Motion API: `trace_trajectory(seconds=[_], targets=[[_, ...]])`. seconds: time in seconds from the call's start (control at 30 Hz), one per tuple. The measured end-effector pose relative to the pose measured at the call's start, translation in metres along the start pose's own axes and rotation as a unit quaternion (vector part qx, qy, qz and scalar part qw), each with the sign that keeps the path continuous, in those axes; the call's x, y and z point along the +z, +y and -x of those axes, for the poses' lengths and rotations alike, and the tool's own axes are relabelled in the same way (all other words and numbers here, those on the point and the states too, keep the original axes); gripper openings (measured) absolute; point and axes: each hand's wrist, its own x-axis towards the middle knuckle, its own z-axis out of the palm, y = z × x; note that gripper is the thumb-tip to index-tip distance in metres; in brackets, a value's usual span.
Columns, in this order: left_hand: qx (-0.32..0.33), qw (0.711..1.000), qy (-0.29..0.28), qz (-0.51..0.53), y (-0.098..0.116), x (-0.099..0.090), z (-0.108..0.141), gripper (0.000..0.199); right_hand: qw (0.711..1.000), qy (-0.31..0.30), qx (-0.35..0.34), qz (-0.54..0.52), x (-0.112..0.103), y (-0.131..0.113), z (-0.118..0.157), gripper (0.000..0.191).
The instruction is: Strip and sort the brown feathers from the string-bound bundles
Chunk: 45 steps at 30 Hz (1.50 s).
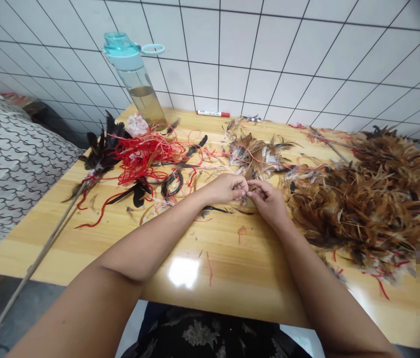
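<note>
My left hand (229, 189) and my right hand (268, 200) meet over the middle of the table, fingertips pinched close together. A bit of pale feather fluff (244, 202) shows just under the touching fingers; the rest of what they grip is hidden. Right behind the hands lies a small pile of brown and white feathers (256, 151). To the right of my right hand spreads a large heap of brown feathers (351, 209). A dark, thin feather (217, 210) rests on the wood below my left wrist.
Tangled red string (144, 154) lies left of centre, near a black coil (172, 184). A stick (42, 256) with black feathers (107, 144) at its end crosses the table's left edge. Behind stand a water bottle (140, 94) and a red-capped marker (212, 114) by the tiled wall.
</note>
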Motion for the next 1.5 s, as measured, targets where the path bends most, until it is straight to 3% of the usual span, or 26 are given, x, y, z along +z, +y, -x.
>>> trace_trajectory(seconds=[0.33,0.53,0.7,0.83,0.97,1.13,1.27,1.4,1.5], targets=[[0.008,0.995,0.011,0.099,-0.003,0.005,0.0,0.012,0.995,0.015,-0.077,0.061,0.003,0.01,-0.001,0.014],[-0.025,0.993,-0.004,0.118,0.0,0.002,0.0,0.012,0.986,0.028,-0.068,0.148,0.002,0.006,0.003,0.018],[-0.052,0.991,-0.001,0.124,0.0,0.001,-0.002,0.009,0.937,0.022,-0.115,0.328,0.0,-0.006,0.009,0.024],[-0.105,0.97,0.021,0.217,0.006,0.002,-0.003,0.01,0.89,0.018,-0.181,0.418,0.002,-0.012,0.012,0.026],[-0.157,0.945,0.043,0.285,0.012,0.002,-0.003,0.008,0.876,0.0,-0.182,0.446,0.004,-0.014,0.014,0.025],[-0.176,0.935,0.063,0.3,0.017,0.003,-0.003,0.012,0.885,-0.042,-0.155,0.437,0.008,-0.014,0.016,0.028],[-0.17,0.944,0.071,0.275,0.016,0.005,-0.003,0.015,0.912,-0.05,-0.117,0.391,0.01,-0.015,0.017,0.027],[-0.154,0.953,0.084,0.246,0.014,0.006,-0.003,0.013,0.964,-0.014,-0.039,0.264,0.007,-0.011,0.013,0.018],[-0.143,0.959,0.089,0.227,0.012,0.005,-0.003,0.012,0.988,0.018,-0.019,0.152,0.003,-0.003,0.008,0.019]])
